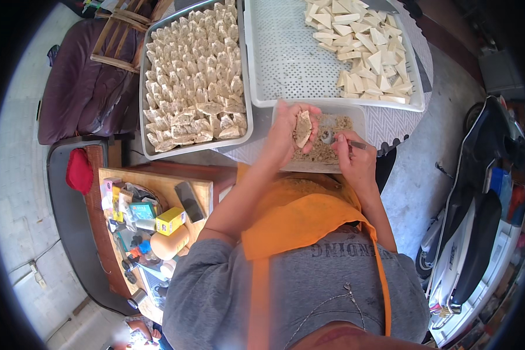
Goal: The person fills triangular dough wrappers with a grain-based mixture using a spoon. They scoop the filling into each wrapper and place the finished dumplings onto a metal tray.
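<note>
My left hand [283, 131] holds a pale tofu triangle [304, 128] coated with brownish filling over a clear plastic container [361, 117]. In my right hand [358, 164] is a metal spoon [357, 145], its bowl against the crumbly filling [316, 153] in that container. Beyond the container lies a white perforated tray [284, 57], with plain tofu triangles [369, 48] heaped along its right side. To the left, a second tray [250, 118] carries close rows of filled tofu pieces [192, 78].
A patterned cloth [393, 124] covers the round table. Left of me, a low wooden table [201, 183] bears a phone [189, 201], a yellow box [170, 221] and a bottle [169, 243]. A scooter [468, 227] stands right. Part of another person [140, 332] shows lower left.
</note>
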### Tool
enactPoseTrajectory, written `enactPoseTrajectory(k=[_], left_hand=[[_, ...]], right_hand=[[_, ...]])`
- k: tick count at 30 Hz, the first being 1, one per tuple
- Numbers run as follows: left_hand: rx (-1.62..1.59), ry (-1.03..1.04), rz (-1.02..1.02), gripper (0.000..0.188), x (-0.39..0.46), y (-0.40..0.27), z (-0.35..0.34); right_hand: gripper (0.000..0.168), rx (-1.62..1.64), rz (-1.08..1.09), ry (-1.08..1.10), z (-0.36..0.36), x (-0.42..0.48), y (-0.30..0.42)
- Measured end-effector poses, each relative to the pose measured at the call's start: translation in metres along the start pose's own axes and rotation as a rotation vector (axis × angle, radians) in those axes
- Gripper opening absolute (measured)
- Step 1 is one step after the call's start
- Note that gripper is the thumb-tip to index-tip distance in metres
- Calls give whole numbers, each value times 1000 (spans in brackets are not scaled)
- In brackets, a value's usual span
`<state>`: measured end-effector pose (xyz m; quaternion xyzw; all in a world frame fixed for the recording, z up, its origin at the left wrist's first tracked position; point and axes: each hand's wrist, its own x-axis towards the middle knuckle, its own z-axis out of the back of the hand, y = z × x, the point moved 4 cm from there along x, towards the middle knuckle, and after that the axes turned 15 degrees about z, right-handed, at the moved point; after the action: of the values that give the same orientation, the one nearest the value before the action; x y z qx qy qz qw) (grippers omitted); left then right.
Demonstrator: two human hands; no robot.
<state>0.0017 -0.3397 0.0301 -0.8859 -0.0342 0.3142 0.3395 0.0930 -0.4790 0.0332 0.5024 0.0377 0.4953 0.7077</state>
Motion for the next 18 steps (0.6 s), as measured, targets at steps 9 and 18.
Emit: enactPoseTrajectory(k=[9, 18], left_hand=[[417, 61, -267, 39, -5, -2, 26], [607, -561, -514, 37, -64, -95, 166]], right_hand=[[13, -45, 14, 25, -5, -5, -4], [19, -42, 5, 87, -8, -10, -13]])
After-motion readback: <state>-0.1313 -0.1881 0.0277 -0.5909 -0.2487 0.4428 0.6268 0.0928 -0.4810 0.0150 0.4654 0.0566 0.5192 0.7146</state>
